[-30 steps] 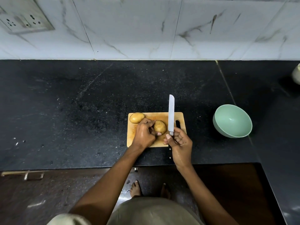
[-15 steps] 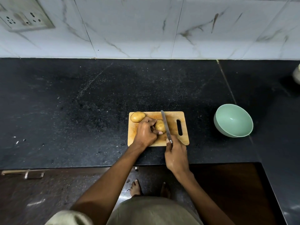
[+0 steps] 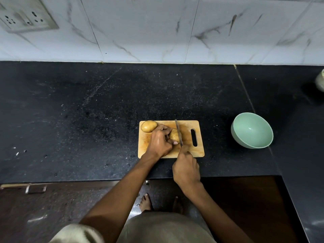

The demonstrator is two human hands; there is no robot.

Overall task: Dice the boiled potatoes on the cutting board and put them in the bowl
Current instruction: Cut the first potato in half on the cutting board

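progress: early. no diced pieces visible anywhere. the pale wooden cutting board with a slot handle [image 3: 191, 149] lies on the black speckled stone bench [image 3: 87, 111], near its front edge. two tan boiled potatoes on it: the whole potato [image 3: 148, 126] sits untouched at the far left corner of the board; the second potato [image 3: 174, 134] lies mid-board, partly hidden under the left hand [image 3: 160, 142].

left hand: fingers curled over the second potato, pinning it to the board. right hand [image 3: 186, 168]: fingers closed round the handle of the steel-bladed kitchen knife [image 3: 178, 133]; handle itself hidden in the fist. blade runs near-to-far, edge down along the right side of the held potato. cannot tell whether it has entered the flesh yet.

container: the mint-green round bowl [image 3: 235, 135] stands on the bench, right of the board and apart from it. interior looks empty.

judgement: first cut in hand. remaining: dice both potatoes, move all pieces into the bowl.
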